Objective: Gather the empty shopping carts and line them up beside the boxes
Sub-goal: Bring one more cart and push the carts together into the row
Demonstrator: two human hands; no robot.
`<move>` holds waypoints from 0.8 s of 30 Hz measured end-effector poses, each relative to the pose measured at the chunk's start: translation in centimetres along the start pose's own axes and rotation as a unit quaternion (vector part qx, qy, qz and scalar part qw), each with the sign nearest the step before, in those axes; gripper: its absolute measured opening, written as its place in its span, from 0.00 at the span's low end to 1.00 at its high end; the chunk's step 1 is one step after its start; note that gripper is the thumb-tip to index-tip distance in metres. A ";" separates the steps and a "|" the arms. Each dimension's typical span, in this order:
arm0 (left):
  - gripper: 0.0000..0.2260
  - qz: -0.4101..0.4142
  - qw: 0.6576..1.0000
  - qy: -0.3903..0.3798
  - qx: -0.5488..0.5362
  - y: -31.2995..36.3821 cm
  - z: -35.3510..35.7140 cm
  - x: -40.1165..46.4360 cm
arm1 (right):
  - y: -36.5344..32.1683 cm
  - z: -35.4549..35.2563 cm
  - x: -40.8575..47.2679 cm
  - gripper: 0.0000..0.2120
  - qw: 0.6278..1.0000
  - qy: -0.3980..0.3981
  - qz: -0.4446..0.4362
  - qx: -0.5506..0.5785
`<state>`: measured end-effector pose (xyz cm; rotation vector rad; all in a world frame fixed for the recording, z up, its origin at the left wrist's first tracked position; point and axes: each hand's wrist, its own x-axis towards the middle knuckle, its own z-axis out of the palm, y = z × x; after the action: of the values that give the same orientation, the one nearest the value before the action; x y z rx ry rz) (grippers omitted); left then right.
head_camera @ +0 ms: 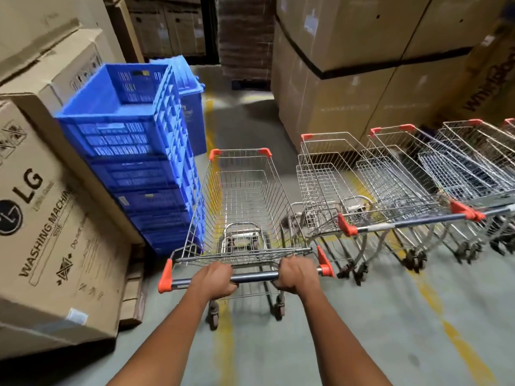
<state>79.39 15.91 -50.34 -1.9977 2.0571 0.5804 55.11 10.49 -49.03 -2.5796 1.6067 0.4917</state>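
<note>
The left hand (216, 278) and right hand (296, 274) each wrap a tight grip round the handle bar (253, 277) of the empty shopping cart (245, 201). It stands left of the row of carts (390, 185) by the big boxes (362, 79). Best to turn it right slowly, steering away from the blue crates (133, 140), and park it straight beside the row.

The cart (245, 207) stands mid-aisle on the floor (362, 330), left hand (214, 280) and right hand (296, 275) on its handle – stacked crates (131, 151) just left, washing-machine boxes (47, 218) further left, a row of carts (404, 188) right, before large boxes (356, 68)
</note>
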 end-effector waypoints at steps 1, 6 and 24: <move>0.09 0.002 1.000 0.000 0.003 -0.3 -0.4 0.9 | 0.2 -0.3 1.0 0.18 1.000 -0.002 0.000 0.000; 0.10 0.005 1.000 0.008 0.003 -0.9 -2.4 5.1 | 1.9 -1.4 5.8 0.19 1.000 -0.014 0.000 0.008; 0.08 -0.004 1.000 -0.003 -0.016 -0.8 -6.7 14.7 | 8.1 -3.4 15.7 0.16 0.998 -0.031 -0.047 0.012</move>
<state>80.19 -0.28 -50.59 -2.0181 2.0478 0.6210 55.16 -7.52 -49.59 -2.5806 1.4540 0.5365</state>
